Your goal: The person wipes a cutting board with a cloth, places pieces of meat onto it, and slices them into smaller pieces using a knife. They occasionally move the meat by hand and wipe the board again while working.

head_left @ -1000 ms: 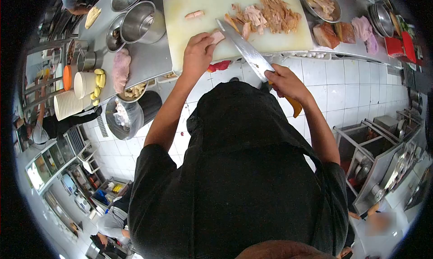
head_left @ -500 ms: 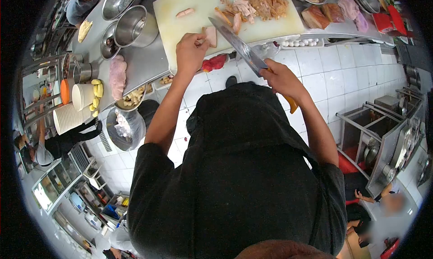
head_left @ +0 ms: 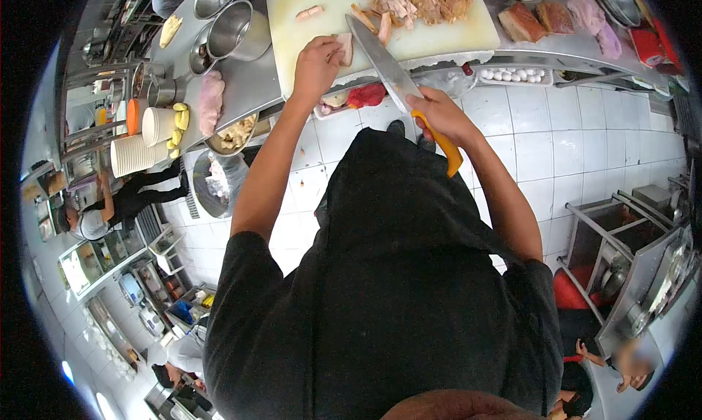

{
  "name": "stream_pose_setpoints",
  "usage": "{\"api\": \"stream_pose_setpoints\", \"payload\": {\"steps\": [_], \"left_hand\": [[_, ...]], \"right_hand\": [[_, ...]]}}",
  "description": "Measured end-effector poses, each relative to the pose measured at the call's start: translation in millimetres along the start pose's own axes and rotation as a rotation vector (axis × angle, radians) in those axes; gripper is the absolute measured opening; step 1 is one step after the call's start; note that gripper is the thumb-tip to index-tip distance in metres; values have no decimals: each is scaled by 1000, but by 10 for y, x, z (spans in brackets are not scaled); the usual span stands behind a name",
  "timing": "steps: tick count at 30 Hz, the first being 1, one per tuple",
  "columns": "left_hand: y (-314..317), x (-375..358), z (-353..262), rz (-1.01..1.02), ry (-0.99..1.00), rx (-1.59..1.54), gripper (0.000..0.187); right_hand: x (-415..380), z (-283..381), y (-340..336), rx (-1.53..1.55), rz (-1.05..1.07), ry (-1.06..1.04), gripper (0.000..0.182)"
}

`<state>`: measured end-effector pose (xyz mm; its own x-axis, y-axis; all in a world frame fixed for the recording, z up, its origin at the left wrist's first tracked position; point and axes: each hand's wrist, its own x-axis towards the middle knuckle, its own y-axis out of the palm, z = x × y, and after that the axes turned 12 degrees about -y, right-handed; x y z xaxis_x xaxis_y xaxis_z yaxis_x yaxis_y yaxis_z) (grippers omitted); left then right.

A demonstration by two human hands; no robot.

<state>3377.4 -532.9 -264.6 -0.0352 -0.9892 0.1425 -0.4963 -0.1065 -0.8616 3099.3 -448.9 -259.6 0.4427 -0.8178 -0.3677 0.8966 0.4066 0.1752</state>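
Note:
My left hand (head_left: 318, 67) rests at the front part of the white cutting board (head_left: 290, 34), its fingers closed on a pale piece of meat (head_left: 345, 49). In my right hand (head_left: 443, 118) is a large knife (head_left: 386, 63) with a yellow handle. The blade slants up and left across the board's front edge, its tip just right of the held piece. Beyond the tip lie cut meat strips (head_left: 397, 9) and a pile of brownish shredded meat (head_left: 441, 1). A small meat piece (head_left: 310, 12) lies apart at the board's left.
Steel bowls (head_left: 239, 31) and a slab of raw meat (head_left: 210, 102) are left of the board. Browned meat blocks (head_left: 521, 22) sit on the right. Below the counter are a tray of eggs (head_left: 515, 76) and a lined bin (head_left: 218, 184). Co-workers (head_left: 99, 219) stand nearby.
The whole view has shifted, with the counter now slightly higher and the left-side items further right. The knife's handle has swung down and shows more fully. My left hand keeps the meat piece.

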Motion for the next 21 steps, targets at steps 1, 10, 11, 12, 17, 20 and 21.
{"api": "stream_pose_setpoints", "payload": {"steps": [1, 10, 11, 12, 17, 20, 21], "left_hand": [[1, -3, -24, 10, -17, -5, 20], [32, -9, -61, -96, 176, 92, 20], [36, -46, -40, -84, 174, 75, 20], [34, -78, -42, -71, 149, 61, 20], [1, -61, -89, -37, 140, 83, 20], [50, -50, -53, -66, 126, 82, 18], [52, -53, -57, -74, 122, 83, 18]], "right_hand": [[1, -22, 2, 2, 5, -16, 28], [177, 13, 95, 56, -25, -29, 27], [208, -3, 107, 34, -23, -50, 27], [241, 3, 111, 14, -22, -68, 27], [298, 6, 179, 41, -26, -79, 27], [263, 33, 193, 15, -10, -71, 27], [232, 11, 191, 24, -2, -66, 27]]}}
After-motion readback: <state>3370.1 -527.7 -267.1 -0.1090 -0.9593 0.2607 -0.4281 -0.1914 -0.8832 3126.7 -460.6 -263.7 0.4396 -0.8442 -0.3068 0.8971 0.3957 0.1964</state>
